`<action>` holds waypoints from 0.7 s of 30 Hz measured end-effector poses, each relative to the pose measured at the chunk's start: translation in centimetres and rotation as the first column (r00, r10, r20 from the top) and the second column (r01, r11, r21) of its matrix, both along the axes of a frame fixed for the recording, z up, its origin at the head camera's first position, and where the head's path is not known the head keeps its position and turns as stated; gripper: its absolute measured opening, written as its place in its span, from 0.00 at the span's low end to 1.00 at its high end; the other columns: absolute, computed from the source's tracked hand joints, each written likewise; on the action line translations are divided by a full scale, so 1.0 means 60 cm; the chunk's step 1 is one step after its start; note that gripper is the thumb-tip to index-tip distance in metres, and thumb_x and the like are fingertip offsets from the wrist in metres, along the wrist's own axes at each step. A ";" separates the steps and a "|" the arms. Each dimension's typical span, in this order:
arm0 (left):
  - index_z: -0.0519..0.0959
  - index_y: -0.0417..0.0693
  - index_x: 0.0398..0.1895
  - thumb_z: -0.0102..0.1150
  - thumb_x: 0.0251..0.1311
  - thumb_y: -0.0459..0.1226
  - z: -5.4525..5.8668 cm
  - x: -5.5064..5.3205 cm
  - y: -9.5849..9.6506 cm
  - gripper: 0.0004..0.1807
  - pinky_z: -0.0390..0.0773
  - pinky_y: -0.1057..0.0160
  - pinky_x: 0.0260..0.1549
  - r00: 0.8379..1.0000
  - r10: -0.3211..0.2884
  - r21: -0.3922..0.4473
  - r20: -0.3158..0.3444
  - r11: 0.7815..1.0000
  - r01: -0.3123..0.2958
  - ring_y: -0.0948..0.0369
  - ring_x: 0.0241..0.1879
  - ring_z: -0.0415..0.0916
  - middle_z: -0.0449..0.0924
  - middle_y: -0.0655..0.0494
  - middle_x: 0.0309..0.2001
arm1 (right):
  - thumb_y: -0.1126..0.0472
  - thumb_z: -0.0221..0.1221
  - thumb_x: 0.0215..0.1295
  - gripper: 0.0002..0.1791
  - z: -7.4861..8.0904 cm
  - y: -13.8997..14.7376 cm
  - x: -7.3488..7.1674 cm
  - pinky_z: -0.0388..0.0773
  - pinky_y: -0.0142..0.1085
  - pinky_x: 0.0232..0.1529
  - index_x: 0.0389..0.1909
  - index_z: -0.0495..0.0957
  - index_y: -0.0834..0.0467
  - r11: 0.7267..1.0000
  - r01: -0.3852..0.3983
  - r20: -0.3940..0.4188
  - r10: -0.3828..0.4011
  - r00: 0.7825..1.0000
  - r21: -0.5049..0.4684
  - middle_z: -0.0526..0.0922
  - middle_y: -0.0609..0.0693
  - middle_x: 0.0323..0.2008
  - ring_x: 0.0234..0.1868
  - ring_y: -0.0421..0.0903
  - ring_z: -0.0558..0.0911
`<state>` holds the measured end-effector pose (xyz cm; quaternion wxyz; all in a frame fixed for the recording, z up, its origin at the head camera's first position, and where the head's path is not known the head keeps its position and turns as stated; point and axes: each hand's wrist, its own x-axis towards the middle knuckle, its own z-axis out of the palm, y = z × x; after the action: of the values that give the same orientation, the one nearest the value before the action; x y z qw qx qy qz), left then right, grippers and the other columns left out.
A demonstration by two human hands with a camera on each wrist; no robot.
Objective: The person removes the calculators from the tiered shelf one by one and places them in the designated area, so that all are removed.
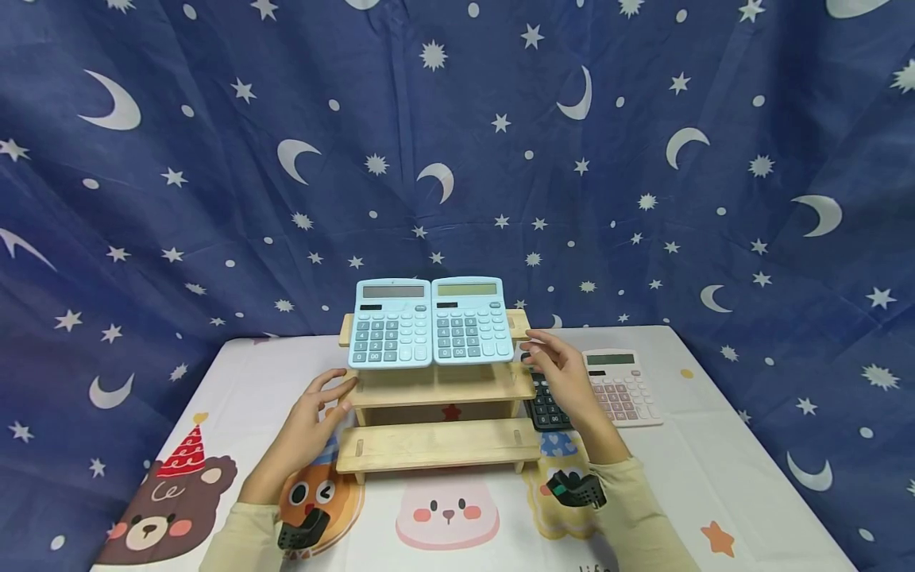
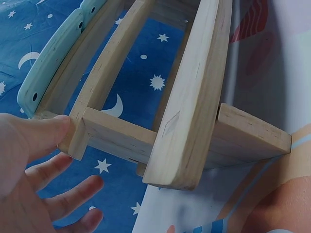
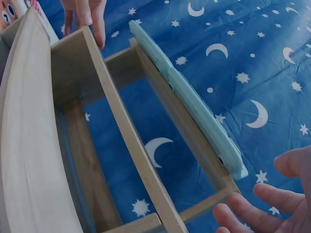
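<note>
Two light blue calculators (image 1: 393,322) lean side by side on the top tier of a three-tier wooden rack (image 1: 439,446). My left hand (image 1: 303,425) is at the left end of the middle shelf. In the left wrist view its thumb (image 2: 51,128) touches that shelf's end, and the other fingers spread loosely. By the rack's upper right end is my right hand (image 1: 568,385), its fingers relaxed and nothing in them. The right wrist view shows those fingers (image 3: 243,208) beside the top tier's corner, close below the right blue calculator (image 3: 206,114); contact is hard to tell.
Right of the rack lie a black calculator (image 1: 549,409), partly behind my right hand, and a white calculator with pink keys (image 1: 625,397). Under everything is a white cloth (image 1: 729,461) with cartoon prints. A blue star-and-moon curtain (image 1: 457,214) hangs right behind the table.
</note>
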<state>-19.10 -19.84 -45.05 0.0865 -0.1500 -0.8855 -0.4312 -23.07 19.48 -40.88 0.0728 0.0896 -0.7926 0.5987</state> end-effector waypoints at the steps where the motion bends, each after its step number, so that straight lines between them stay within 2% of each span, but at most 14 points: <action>1: 0.73 0.33 0.67 0.54 0.73 0.34 0.000 0.000 0.000 0.22 0.67 0.24 0.58 1.000 0.000 0.001 0.000 1.000 0.000 0.30 0.72 0.59 0.61 0.34 0.73 | 0.61 0.49 0.79 0.22 0.000 -0.002 0.000 0.81 0.42 0.57 0.69 0.71 0.63 1.000 -0.009 0.000 0.009 1.000 0.003 0.82 0.67 0.57 0.47 0.44 0.84; 5: 0.73 0.33 0.67 0.54 0.74 0.35 0.000 -0.001 0.000 0.22 0.68 0.24 0.57 1.000 0.001 0.002 0.002 1.000 -0.001 0.30 0.71 0.59 0.61 0.34 0.73 | 0.61 0.50 0.79 0.22 -0.003 -0.010 -0.001 0.82 0.44 0.55 0.69 0.70 0.62 1.000 -0.030 0.007 0.030 1.000 0.003 0.82 0.67 0.57 0.47 0.47 0.84; 10: 0.74 0.34 0.67 0.54 0.74 0.35 -0.001 0.000 0.000 0.22 0.71 0.26 0.56 1.000 0.004 -0.004 -0.007 1.000 -0.004 0.30 0.71 0.61 0.62 0.34 0.73 | 0.64 0.50 0.78 0.24 -0.011 -0.020 -0.003 0.83 0.36 0.50 0.71 0.68 0.61 0.999 -0.037 0.024 0.038 0.999 -0.030 0.82 0.68 0.55 0.43 0.45 0.84; 16: 0.74 0.34 0.67 0.53 0.74 0.34 0.000 0.001 0.002 0.22 0.72 0.27 0.56 1.000 0.011 -0.006 -0.005 1.000 -0.011 0.30 0.71 0.61 0.62 0.34 0.73 | 0.68 0.50 0.76 0.29 -0.016 -0.031 -0.004 0.82 0.32 0.45 0.76 0.61 0.59 0.992 -0.108 -0.009 0.108 0.994 -0.069 0.82 0.71 0.55 0.42 0.45 0.86; 21: 0.73 0.34 0.67 0.53 0.74 0.35 -0.001 0.002 0.002 0.22 0.72 0.28 0.57 1.000 0.020 -0.007 -0.002 1.000 -0.020 0.30 0.71 0.60 0.61 0.34 0.73 | 0.69 0.49 0.77 0.29 -0.015 -0.040 -0.006 0.83 0.33 0.45 0.76 0.60 0.60 0.986 -0.142 -0.022 0.140 0.990 -0.085 0.81 0.75 0.47 0.39 0.45 0.86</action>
<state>-18.97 -19.71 -45.08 0.0911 -0.1418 -0.8884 -0.4269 -23.44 17.09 -41.75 0.0402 0.1469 -0.7570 0.6354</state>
